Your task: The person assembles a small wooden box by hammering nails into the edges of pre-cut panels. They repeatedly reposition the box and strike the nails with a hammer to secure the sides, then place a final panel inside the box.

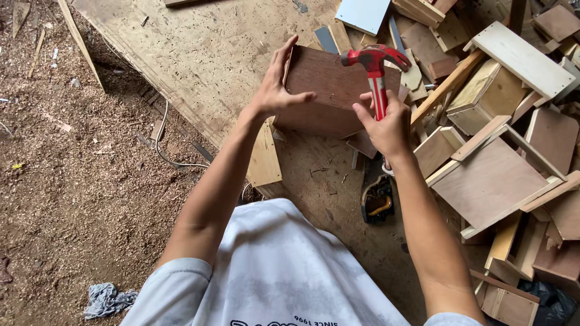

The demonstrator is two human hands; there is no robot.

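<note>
Now your left hand [275, 90] clasps the box [329, 90] on the tabletop [205, 54]; your right hand [386, 124] grips the hammer [374, 63].
Offcuts [495, 175] crowd the right side; a saw handle [377, 202] lies just below.

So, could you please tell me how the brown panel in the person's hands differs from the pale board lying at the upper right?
The brown panel is dark reddish-brown; the pale board is light, nearly white. The brown panel is held between the left hand and right hand, which also grips a red hammer; the pale board rests untouched on the scrap pile. Both are flat rectangular wood pieces.
</note>
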